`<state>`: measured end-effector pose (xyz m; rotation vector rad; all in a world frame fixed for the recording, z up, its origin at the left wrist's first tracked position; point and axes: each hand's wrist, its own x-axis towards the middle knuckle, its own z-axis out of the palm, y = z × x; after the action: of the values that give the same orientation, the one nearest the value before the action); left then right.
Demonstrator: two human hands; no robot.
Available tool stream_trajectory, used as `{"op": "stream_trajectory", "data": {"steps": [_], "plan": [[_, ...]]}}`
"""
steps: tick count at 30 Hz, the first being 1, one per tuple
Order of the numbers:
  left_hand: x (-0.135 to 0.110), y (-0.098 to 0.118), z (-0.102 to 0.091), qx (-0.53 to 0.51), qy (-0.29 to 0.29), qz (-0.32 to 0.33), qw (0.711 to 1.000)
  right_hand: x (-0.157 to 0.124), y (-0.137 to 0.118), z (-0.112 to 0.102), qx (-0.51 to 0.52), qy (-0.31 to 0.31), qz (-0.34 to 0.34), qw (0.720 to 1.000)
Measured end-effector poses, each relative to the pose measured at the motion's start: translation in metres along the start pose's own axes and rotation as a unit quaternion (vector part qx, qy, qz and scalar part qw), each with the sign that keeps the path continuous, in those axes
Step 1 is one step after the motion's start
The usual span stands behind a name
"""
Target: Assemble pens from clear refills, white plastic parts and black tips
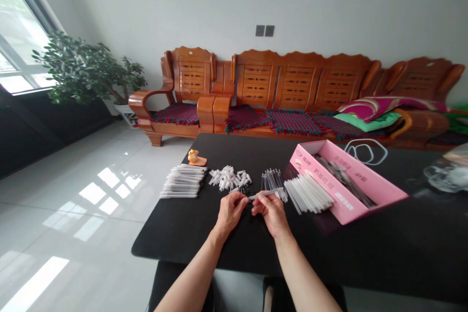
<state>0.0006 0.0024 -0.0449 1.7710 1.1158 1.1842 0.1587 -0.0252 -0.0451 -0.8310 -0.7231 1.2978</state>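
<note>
Between my two hands a whitish pen barrel (271, 192) lies nearly level above the table. My right hand (271, 210) is closed around it with thumb and fingers. At its left end my left hand (231, 208) pinches something small that the fingers hide. Just beyond the hands are a heap of white pen caps (228, 178), small black pieces (245, 189) and a bundle of dark-tipped refills (272, 180). White barrels (308, 192) lie side by side right of my right hand. A row of capped pens (184, 181) is at the left.
A pink box (351, 183) with dark refills inside stands on the black table (175, 234) at the right. A small yellow figurine (193, 156) sits behind the capped pens. A white cable loop (366, 151) lies at the back. Wooden sofas (256, 83) line the wall.
</note>
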Motion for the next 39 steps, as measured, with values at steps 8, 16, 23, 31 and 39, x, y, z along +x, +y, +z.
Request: {"op": "stream_trajectory", "data": {"steps": [8, 16, 23, 31, 39], "plan": [[-0.0005, 0.0023, 0.0005, -0.042, 0.009, -0.014, 0.999, 0.0005, 0.0010, -0.0007, 0.003, 0.002, -0.001, 1.000], [-0.0009, 0.0028, -0.0010, 0.010, 0.004, 0.009, 1.000, -0.0002, -0.0002, 0.0005, 0.001, 0.003, -0.002, 1.000], [-0.0008, 0.0083, -0.0031, 0.005, 0.013, 0.031, 0.999, 0.0001, -0.0001, 0.0005, 0.003, 0.003, -0.001, 1.000], [-0.0012, 0.0040, -0.0022, 0.006, -0.006, 0.001, 1.000, -0.0001, -0.0003, 0.0005, -0.008, 0.003, -0.003, 1.000], [-0.0006, 0.0016, -0.0016, -0.009, -0.001, 0.016, 1.000, -0.0008, 0.0009, 0.0004, -0.011, -0.003, -0.005, 1.000]]}}
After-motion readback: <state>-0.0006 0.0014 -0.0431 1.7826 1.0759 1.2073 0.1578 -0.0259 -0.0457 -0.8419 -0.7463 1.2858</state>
